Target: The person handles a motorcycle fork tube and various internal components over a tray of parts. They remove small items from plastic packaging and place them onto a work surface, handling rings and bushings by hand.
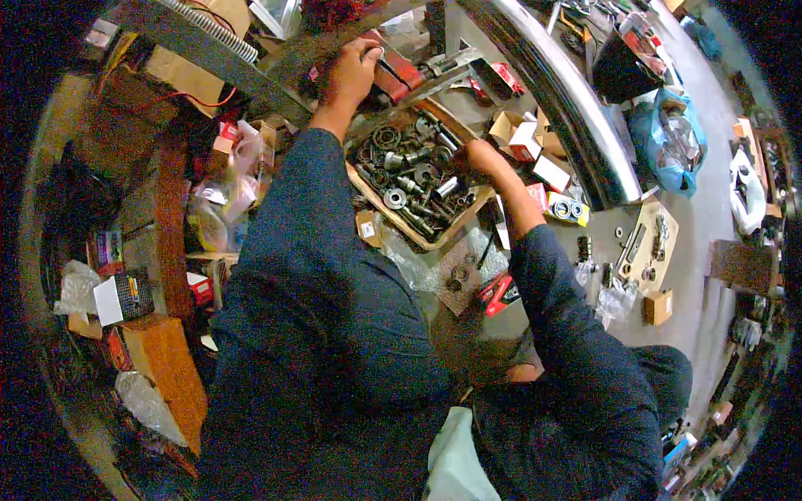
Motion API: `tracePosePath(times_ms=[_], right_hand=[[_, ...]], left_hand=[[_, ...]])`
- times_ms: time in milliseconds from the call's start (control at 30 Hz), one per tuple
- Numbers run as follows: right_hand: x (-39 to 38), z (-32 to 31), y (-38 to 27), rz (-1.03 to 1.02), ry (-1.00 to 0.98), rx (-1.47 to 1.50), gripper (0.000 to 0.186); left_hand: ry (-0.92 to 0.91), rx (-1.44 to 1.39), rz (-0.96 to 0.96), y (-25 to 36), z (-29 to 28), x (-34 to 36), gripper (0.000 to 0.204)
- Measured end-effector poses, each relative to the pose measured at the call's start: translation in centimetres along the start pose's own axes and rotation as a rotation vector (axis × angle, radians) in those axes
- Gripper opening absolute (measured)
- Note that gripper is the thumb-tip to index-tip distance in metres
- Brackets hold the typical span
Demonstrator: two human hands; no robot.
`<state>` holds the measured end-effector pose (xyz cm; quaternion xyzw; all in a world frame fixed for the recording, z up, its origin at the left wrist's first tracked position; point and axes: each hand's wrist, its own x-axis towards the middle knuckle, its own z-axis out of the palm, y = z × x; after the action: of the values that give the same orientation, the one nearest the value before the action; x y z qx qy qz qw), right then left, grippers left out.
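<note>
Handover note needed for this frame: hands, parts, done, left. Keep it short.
Left hand: raised past the far end of the box, gripping a red rectangular block-like part; what it is fixed to cannot be told.
Right hand: down at the right edge of the shallow cardboard box of grey metal bearings, gears and shafts, fingers among the parts; whether it holds one cannot be told.
Nearby: small white-and-red cartons right of the box, a curved chrome bar beyond them, loose washers on a cardboard piece.
Done: nothing visibly set aside.
Left: the box is full of unsorted parts.
</note>
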<state>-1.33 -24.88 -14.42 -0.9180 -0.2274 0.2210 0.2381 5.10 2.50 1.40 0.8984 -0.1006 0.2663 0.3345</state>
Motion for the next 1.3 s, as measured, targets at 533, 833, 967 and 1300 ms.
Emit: tracePosePath(times_ms=[533, 833, 967, 1300], right_hand=[[-5.5, -0.2, -0.3, -0.113, -0.105, -0.168, 0.014], [-11.6, -8.1, -3.9, -0.054, -0.109, 0.184, 0.017], [-13.2, -7.0, 0.1, 0.073, -0.383, -0.042, 0.017], [-25.4, 4.4, 4.5, -0.081, -0.211, -0.443, 0.021]], left_hand=[[-0.074, 0.275, 0.348, 0.9, -1.0, -0.3, 0.044], [-0.073, 0.328, 0.070, 3.5, 0.7, 0.5, 0.048], [-0.125, 0.295, 0.195, 2.0, 4.8, 1.7, 0.045], [-0.095, 0.096, 0.120, 3.8, 4.9, 0.9, 0.048]])
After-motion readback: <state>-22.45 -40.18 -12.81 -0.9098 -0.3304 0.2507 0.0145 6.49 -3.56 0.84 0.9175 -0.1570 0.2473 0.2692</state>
